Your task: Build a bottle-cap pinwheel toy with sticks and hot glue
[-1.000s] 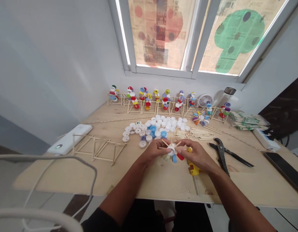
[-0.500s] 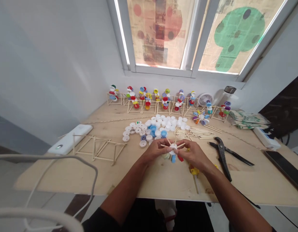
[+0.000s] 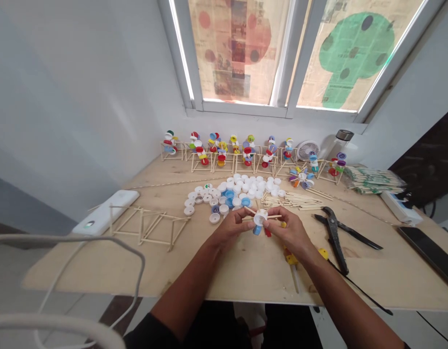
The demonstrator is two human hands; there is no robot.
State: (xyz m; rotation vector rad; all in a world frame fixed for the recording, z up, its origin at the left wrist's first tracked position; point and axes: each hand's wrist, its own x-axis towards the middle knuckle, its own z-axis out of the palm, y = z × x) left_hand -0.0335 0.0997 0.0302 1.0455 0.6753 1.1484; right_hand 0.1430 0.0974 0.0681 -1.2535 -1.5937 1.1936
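Between my hands, above the table's front half, is a small wheel (image 3: 260, 217) made of a white bottle-cap hub with thin wooden sticks poking out around it. A blue cap and a red cap sit on its lower spokes. My left hand (image 3: 235, 227) pinches the wheel from the left, and my right hand (image 3: 286, 230) grips it from the right. White and blue bottle caps (image 3: 229, 195) lie just beyond my fingers. Loose wooden sticks (image 3: 296, 200) are spread behind my right hand. Under my right forearm lies a yellow tool (image 3: 291, 258) with a rod-like tip, partly hidden.
Finished cap wheels on stick frames (image 3: 247, 156) line the back. Bare stick frames (image 3: 149, 224) and a white power strip (image 3: 105, 212) lie left. Black pliers (image 3: 334, 237), a phone (image 3: 429, 257) and packaged sticks (image 3: 374, 179) are on the right. A cable (image 3: 138, 252) loops at the front left.
The wheel has tilted and turned in my fingers, so the white hub's open face shows more. Both hands stay on it. The view has shifted slightly.
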